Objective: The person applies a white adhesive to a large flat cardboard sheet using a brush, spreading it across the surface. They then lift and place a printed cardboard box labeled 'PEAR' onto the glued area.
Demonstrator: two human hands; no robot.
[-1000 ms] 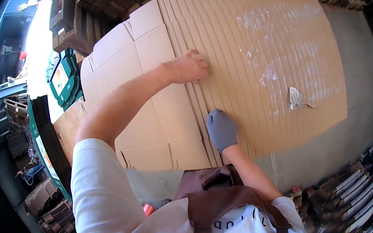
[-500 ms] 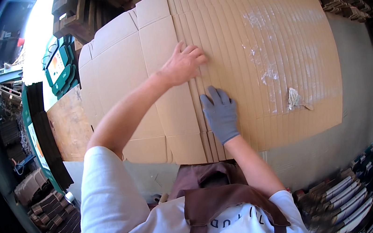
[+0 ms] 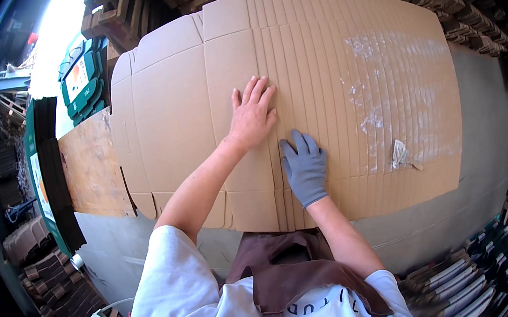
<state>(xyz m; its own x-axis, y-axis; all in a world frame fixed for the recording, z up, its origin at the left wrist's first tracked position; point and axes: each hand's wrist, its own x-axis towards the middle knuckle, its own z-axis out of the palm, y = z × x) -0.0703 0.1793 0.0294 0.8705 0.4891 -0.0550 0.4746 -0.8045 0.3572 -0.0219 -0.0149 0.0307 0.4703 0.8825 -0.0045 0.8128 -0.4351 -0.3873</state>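
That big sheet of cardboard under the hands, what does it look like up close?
The cardboard sheet is a flat, unfolded brown box blank, lying on top of a fanned stack of similar sheets whose edges show as parallel lines. It has slotted flaps along its near and far edges and crease lines across it. Patches of clear tape or film shine on its right part, one torn bit curling up. The bare left hand and the grey-gloved right hand both press flat on it, near its middle.

Hidden under the cardboard sheets (image 3: 349, 101): most of the table (image 3: 466, 207) (only its front edge showing), boxes behind blurred.
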